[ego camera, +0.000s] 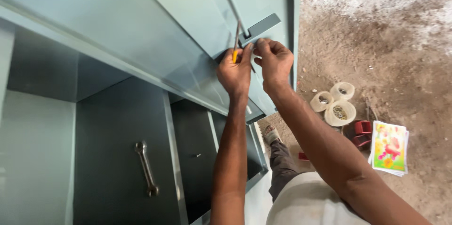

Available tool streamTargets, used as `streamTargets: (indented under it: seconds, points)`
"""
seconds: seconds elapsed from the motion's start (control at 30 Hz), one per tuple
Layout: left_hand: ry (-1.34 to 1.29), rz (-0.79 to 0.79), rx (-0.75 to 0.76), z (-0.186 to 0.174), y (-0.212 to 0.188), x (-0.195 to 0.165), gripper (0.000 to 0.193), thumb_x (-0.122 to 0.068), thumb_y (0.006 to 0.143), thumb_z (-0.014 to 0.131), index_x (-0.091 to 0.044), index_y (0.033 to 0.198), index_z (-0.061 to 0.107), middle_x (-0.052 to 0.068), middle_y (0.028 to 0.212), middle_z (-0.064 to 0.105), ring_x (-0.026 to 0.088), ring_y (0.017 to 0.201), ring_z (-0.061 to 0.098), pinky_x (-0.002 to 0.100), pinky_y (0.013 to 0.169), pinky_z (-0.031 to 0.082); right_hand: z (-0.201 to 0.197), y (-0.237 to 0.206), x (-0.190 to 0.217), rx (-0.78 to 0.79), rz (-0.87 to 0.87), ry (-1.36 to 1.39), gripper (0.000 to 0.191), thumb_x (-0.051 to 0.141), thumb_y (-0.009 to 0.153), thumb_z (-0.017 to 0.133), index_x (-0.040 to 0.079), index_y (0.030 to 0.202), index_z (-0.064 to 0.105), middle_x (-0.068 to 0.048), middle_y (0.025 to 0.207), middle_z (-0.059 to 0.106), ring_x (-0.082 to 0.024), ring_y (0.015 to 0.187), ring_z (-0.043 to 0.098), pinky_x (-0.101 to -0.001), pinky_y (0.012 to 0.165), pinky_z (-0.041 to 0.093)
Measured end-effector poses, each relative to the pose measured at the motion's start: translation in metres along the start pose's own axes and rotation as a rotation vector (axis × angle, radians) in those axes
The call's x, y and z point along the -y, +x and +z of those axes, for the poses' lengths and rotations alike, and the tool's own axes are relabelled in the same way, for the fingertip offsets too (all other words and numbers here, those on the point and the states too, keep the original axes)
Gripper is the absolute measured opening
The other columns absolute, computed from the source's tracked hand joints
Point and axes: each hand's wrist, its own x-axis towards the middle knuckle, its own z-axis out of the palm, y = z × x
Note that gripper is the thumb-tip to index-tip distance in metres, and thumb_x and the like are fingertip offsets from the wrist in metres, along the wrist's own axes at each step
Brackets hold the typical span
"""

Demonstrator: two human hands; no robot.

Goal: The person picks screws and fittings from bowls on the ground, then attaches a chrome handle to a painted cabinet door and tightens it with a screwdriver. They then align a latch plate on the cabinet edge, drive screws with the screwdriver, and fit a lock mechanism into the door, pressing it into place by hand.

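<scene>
A: What do u see rn?

B: I'm looking down at a grey-blue metal cabinet [141, 27]. My left hand [235, 70] is closed around a screwdriver [237, 41] w/ a yellow handle. The tip points up at a small metal bracket [261, 26] on the cabinet door.

A: And the other hand?

B: My right hand [274, 60] is just beside it, fingers pinched shut on smth tiny by the bracket. Can't tell what, it's too small.

A: How do I do this bit well?

B: I think keep the tool straight on the screw spot, push a little, turn slow. Hold the small part still w/ the pinching fingers so it doesn't drop.

A: Anything else around?

B: A wrench [146, 168] lies on a shelf inside the cabinet, well apart from my hands. On the dirt floor [400, 41] are tape rolls [335, 103], red bits [361, 131] & a bright flower card [389, 147].
</scene>
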Motion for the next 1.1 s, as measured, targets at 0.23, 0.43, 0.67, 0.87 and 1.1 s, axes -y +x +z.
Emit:
streamTargets:
  seconds: [0.23, 0.43, 0.67, 0.87, 1.1]
  points:
    - [0.053, 0.082, -0.032, 0.001, -0.001, 0.011, 0.028, -0.027, 0.087, 0.085, -0.005, 0.078, 0.070, 0.000, 0.061, 0.064, 0.007, 0.054, 0.053, 0.027, 0.054, 0.045, -0.025, 0.004, 0.016, 0.172, -0.865, -0.954, 0.011, 0.011, 0.101, 0.073, 0.000, 0.104, 0.073, -0.012, 0.098, 0.075, -0.022, 0.085, 0.073, -0.0319, 0.077, 0.059]
    - [0.076, 0.058, -0.015, 0.001, -0.001, 0.008, 0.029, -0.025, 0.087, 0.086, -0.005, 0.076, 0.068, -0.001, 0.060, 0.063, 0.007, 0.054, 0.052, 0.027, 0.055, 0.045, -0.027, 0.008, 0.024, 0.177, -0.497, -0.641, 0.019, 0.018, 0.097, 0.074, 0.001, 0.104, 0.077, -0.014, 0.100, 0.078, -0.021, 0.088, 0.076, -0.0305, 0.075, 0.063]
    - [0.031, 0.043, 0.004, 0.001, 0.000, 0.003, 0.028, -0.026, 0.087, 0.084, -0.006, 0.076, 0.068, -0.002, 0.062, 0.065, 0.006, 0.055, 0.055, 0.026, 0.053, 0.047, -0.016, 0.013, 0.024, 0.132, 0.223, -0.133, 0.026, 0.026, 0.094, 0.074, 0.000, 0.099, 0.073, -0.011, 0.089, 0.075, -0.016, 0.079, 0.075, -0.0326, 0.063, 0.065]
    - [-0.032, 0.035, 0.008, 0.001, -0.001, 0.008, 0.026, -0.025, 0.089, 0.083, -0.006, 0.078, 0.068, -0.002, 0.064, 0.066, 0.006, 0.057, 0.056, 0.026, 0.055, 0.046, -0.012, 0.018, 0.025, 0.164, 0.328, -0.013, 0.020, 0.021, 0.093, 0.072, 0.002, 0.100, 0.072, -0.008, 0.089, 0.076, -0.015, 0.078, 0.076, -0.0309, 0.063, 0.064]
    - [0.024, 0.033, 0.012, 0.002, 0.000, 0.012, 0.026, -0.025, 0.089, 0.083, -0.007, 0.078, 0.067, -0.003, 0.063, 0.065, 0.006, 0.055, 0.054, 0.027, 0.055, 0.045, -0.013, 0.010, 0.030, 0.189, -0.388, -0.869, 0.021, 0.019, 0.098, 0.071, 0.000, 0.104, 0.078, -0.010, 0.086, 0.078, -0.016, 0.070, 0.073, -0.0318, 0.062, 0.061]
